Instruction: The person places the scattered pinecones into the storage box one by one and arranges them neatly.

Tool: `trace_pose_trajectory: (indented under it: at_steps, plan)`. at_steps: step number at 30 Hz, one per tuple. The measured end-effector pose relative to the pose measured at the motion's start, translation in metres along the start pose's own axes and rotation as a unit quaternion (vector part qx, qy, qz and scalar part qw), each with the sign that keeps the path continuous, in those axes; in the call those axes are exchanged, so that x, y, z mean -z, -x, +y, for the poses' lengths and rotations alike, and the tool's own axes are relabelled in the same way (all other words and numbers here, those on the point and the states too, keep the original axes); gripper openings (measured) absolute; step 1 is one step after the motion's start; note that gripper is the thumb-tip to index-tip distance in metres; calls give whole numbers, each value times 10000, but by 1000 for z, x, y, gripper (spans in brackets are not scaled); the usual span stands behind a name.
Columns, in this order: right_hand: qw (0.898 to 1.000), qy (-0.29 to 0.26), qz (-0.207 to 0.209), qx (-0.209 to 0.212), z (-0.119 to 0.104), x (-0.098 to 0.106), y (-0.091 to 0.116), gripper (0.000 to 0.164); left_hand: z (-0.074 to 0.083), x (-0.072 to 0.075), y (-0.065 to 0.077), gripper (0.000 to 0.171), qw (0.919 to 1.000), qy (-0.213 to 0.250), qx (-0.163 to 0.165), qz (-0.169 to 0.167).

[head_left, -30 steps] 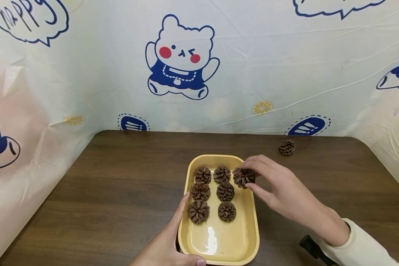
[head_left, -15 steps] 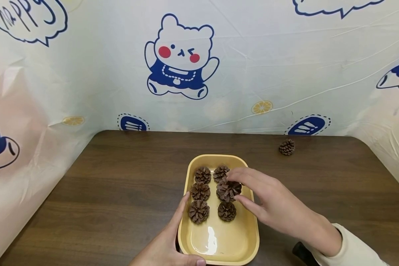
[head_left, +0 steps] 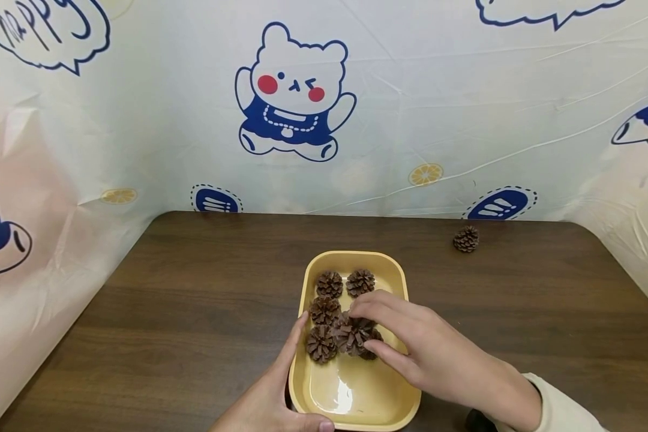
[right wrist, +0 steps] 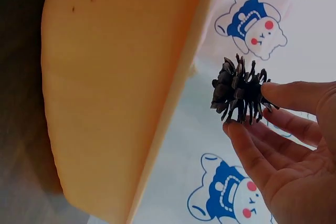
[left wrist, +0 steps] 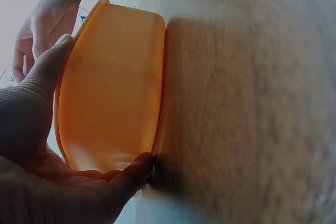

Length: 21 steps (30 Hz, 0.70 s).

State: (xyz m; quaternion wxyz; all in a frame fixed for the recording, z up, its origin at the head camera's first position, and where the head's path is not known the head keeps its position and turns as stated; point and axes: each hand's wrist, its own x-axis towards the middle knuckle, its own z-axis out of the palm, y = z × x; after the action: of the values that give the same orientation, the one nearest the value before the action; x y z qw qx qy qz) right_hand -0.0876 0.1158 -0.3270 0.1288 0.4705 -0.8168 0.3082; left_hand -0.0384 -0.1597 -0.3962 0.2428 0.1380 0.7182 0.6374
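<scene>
Over the yellow tray [head_left: 378, 396], my right hand [head_left: 432, 357] pinches a brown pine cone [head_left: 350, 336] between thumb and fingers. The right wrist view shows this pine cone [right wrist: 239, 92] raised above the tray's rim. Several pine cones sit inside the tray, among them one [head_left: 329, 284] at the far left and one [head_left: 360, 282] at the far middle. Another pine cone [head_left: 374, 348] is partly covered by the held one. My left hand [head_left: 278, 384] grips the tray's near left side; in the left wrist view its fingers [left wrist: 128, 179] lie against the tray's outer wall.
A single pine cone [head_left: 466, 239] lies on the dark wooden table [head_left: 210, 312] near its back right. A patterned white sheet [head_left: 410, 108] stands behind the table and along both sides. Part of a black object [head_left: 477, 421] shows under the right sleeve.
My right hand has carried its pine cone leftward and nearer to me, from the tray's far right corner to above the middle. The left hand stays on the tray.
</scene>
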Motion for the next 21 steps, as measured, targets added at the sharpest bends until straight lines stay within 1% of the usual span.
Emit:
trace_pose_trajectory:
  at_steps: [2,6,11,13,18,20,21]
  plan:
    - [9999,-58,-7,94,-1,-3,0,38,0,0,0,135,10000,74,-8,-32]
    - [9996,-209,-67,196,-3,-9,-1,38,0,0,0,135,9999,153,30,-71]
    - [9983,-454,-355,22,-6,-15,-1,37,0,0,0,135,9997,-249,-4,69]
    - [9976,-490,-496,-37,-7,-18,0,36,0,0,0,135,9995,-298,-64,86]
    - [9959,-490,-751,-84,-9,-25,2,33,-1,0,0,135,9998,-20,-175,-36]
    - [9951,-505,-847,-116,-10,-28,3,32,-1,0,0,135,9998,-17,-177,-39]
    - [9945,-508,-900,-150,-10,-30,4,32,-1,0,0,135,9998,-103,-182,-10]
